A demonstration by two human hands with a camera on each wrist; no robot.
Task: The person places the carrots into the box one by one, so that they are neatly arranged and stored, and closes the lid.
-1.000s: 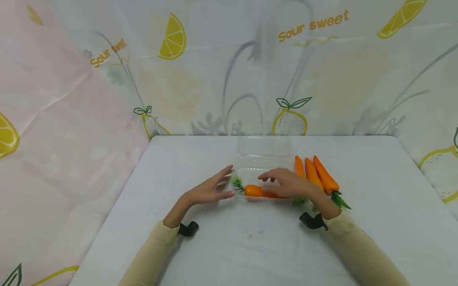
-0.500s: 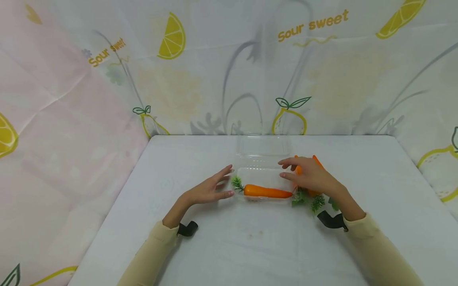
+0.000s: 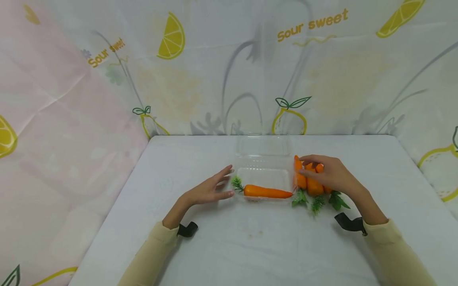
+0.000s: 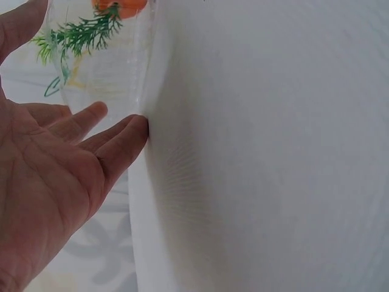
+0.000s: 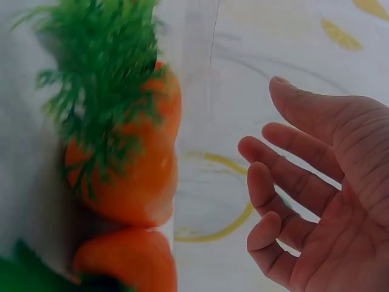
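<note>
Three carrots [image 3: 314, 186], beneath right hand [image 3: 330, 174]; apart

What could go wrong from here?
Leaf snag: the boxed carrot's leafy top reaches the clear container's left rim; shutting the open lid might pinch it.
Neighbour drag: three loose carrots lie bunched below the right grip, so lifting one could shift another.

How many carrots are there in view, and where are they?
4. One carrot lies in the clear box. Three lie side by side to its right: the left carrot, middle carrot and right carrot, all partly hidden by the right hand.
</note>
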